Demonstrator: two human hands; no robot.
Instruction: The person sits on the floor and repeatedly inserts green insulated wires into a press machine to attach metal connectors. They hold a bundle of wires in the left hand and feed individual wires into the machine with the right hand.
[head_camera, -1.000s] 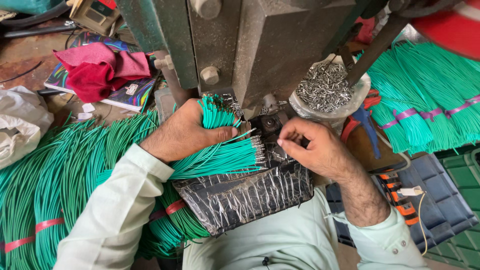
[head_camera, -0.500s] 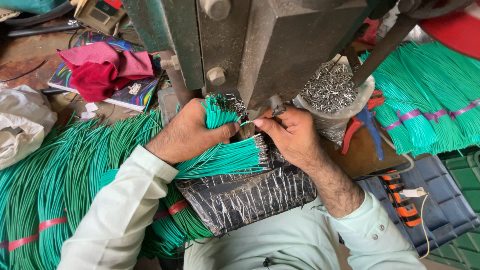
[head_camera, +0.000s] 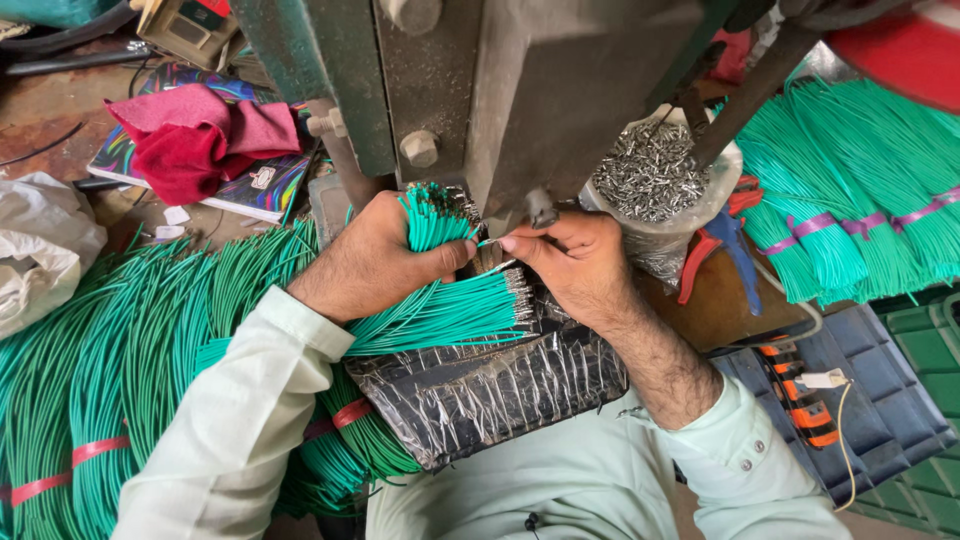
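Green wires at the press, both your hands busy.
Your left hand (head_camera: 375, 260) gripped a bundle of green wires (head_camera: 440, 300) over the black tray (head_camera: 480, 390); your right hand (head_camera: 575, 265) pinched one wire (head_camera: 487, 242) in narrow fingers under the metal press (head_camera: 540, 90).

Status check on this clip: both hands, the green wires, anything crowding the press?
Left hand grips upright bunch of green insulated wires. Right hand pinches single green wire at grey metal press. Plastic bag of small metal terminals close beside right hand.
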